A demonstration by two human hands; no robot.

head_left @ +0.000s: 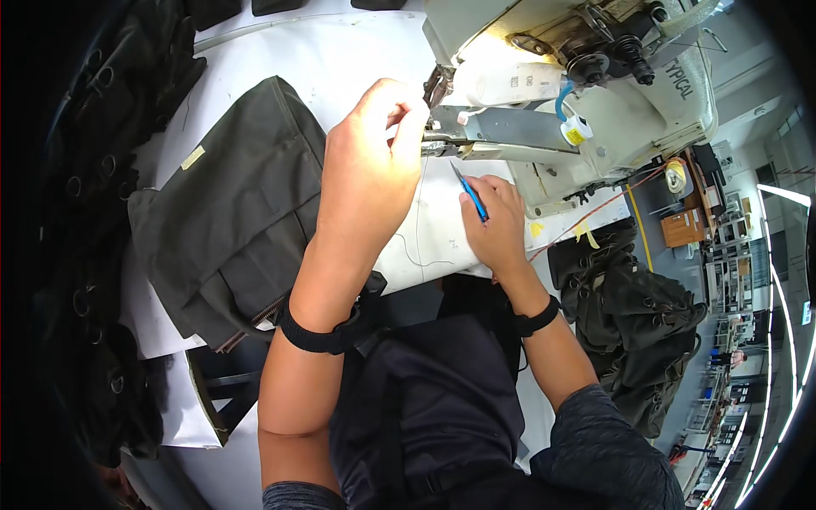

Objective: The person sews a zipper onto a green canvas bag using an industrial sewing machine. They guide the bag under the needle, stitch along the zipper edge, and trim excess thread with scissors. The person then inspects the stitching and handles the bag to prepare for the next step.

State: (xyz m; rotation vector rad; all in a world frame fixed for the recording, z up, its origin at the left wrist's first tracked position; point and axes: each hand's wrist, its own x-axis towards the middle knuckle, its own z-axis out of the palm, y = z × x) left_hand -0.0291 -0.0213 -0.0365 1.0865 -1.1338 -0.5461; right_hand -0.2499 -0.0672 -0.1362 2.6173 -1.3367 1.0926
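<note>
My left hand point(374, 166) is raised beside the needle end of a sewing machine point(501, 153). Thumb and forefinger are curled into a pinch, and whatever they hold is too small to make out. A dark thread point(419, 223) trails down just right of that hand onto the white table. Lower and to the right, my right hand point(497, 223) rests by the machine bed, closed around blue-handled thread snips point(474, 201) whose metal point aims up and left. A dark bag point(238, 200) with a zipper and a small yellow tag lies left of my left hand.
Dark bags with metal rings point(85, 221) hang or pile along the left edge. More dark bags point(633, 297) are heaped on the right. A plastic bottle point(514, 83) with a blue tube sits under the machine arm. Shelving point(727, 280) stands farther right.
</note>
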